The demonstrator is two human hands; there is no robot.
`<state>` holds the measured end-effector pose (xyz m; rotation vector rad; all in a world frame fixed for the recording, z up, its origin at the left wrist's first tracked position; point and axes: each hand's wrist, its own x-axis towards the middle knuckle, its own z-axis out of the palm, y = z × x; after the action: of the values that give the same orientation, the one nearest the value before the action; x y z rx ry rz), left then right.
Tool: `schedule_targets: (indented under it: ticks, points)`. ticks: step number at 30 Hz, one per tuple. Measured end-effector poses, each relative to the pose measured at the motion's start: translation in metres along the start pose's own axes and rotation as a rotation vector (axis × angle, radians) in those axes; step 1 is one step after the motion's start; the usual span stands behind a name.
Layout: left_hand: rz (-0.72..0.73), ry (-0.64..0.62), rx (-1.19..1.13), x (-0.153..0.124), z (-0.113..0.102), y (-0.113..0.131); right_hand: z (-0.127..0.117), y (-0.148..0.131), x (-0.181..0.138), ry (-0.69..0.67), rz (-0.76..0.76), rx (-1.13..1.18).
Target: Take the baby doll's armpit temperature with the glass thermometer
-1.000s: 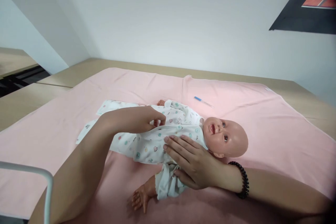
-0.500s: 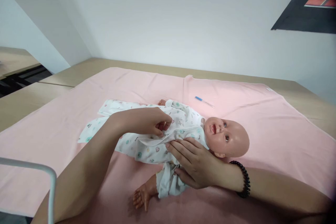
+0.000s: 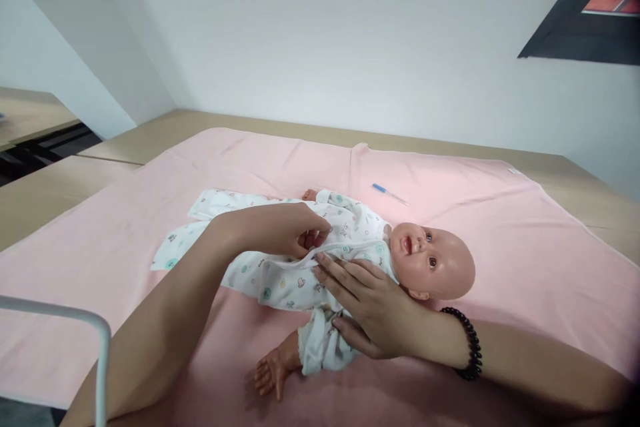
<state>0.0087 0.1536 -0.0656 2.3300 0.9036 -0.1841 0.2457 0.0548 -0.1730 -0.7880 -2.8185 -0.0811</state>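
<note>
doll (image 3: 433, 260) lies on its back, head to our right and legs to our left, on a pink sheet (image 3: 500, 240) spread under it. it wears a white printed suit (image 3: 280, 280).

hands: our left hand (image 3: 280, 230) is over the doll's chest, fingers curled, thumb and fingertips pinching the edge of the suit's front flap. our right hand (image 3: 373, 310) is spread flat on the doll's near shoulder and side. its fingers are straight and touch the same flap edge, and its thumb is tucked by the near sleeve. a dark bead bracelet (image 3: 470, 353) sits on that wrist.

handling, in our judgement: the suit is thin, soft and limp. it will crease and slide over the doll's smooth body, so it wants taking by its edges, flap or cuffs, not mid-panel. the doll looks light, with a hard, smooth head and stiff limbs. it is best held at the trunk or under the head, as the limbs may catch in the sleeves.

containers: none in view. the suit alone holds anything, namely the doll's trunk. a bare doll hand (image 3: 267, 373) shows from the near sleeve. whether the doll's legs fill the suit's legs we cannot tell.

other: a thin stick (image 3: 390, 194) with a blue end lies on the sheet beyond the doll's far shoulder, apart from it.
</note>
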Motion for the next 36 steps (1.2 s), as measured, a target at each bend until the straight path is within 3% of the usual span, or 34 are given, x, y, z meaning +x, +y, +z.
schedule_targets:
  ticks: [25, 36]
  points:
    - [-0.082, -0.068, -0.081, 0.005, -0.004, -0.019, 0.0, -0.007, 0.006, 0.0, 0.089, -0.079]
    - [-0.138, -0.042, -0.068, 0.008, 0.001, -0.009, 0.001, -0.008, 0.006, -0.008, 0.085, -0.129]
